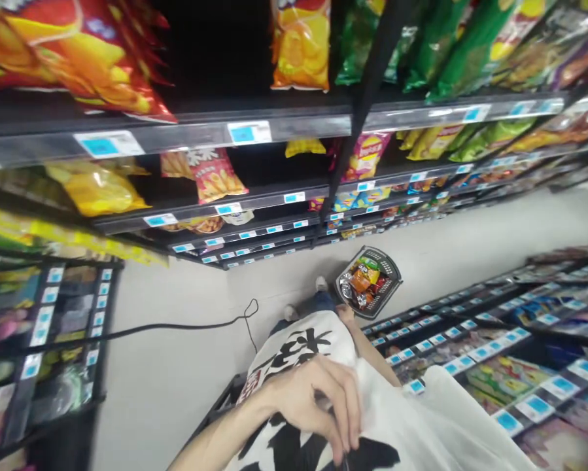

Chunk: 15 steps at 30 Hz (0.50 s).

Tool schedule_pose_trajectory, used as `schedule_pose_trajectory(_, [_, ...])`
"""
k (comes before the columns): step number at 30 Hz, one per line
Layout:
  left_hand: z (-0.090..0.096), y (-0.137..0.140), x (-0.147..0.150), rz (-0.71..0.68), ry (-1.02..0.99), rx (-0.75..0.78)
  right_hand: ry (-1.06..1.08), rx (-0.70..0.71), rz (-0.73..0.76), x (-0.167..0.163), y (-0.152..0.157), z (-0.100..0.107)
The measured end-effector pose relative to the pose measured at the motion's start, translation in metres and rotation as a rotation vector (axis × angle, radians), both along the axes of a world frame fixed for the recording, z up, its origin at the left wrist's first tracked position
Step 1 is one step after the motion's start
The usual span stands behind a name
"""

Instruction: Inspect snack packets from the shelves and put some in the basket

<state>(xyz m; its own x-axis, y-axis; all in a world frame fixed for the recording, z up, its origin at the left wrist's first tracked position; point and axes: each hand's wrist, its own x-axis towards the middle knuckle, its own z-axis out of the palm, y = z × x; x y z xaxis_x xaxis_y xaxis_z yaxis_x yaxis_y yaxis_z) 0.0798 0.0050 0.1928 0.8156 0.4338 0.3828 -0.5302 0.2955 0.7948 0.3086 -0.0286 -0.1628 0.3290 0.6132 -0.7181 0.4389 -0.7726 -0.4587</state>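
Observation:
My left hand is raised in front of my chest, its thumb and fingers curled together in a pinch. What lies between the fingertips, low in the view, I cannot make out. Behind that hand is my white shirt with black brush-style lettering. My right hand hangs low at my side, closed at the near edge of a dark grey shopping basket; the exact grip is small and partly hidden. Inside the basket are several snack bags, among them an orange bag and silver-looking packs.
Black shelves with chip bags and price tags run across in front of me. Another shelf row is close on my right, and shelving stands at the left. A black cable crosses the grey floor.

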Motion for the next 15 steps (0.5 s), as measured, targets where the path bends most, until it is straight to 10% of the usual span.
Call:
schedule_pose_trajectory(6, [0.040,0.028,0.016,0.428,0.132,0.143,0.030,0.010,-0.071,0.025,-0.020,0.006])
schedule_pose_trajectory(15, [0.049,0.052,0.094,0.388,0.192,0.255,0.176,-0.024,-0.131,0.077,-0.001,-0.014])
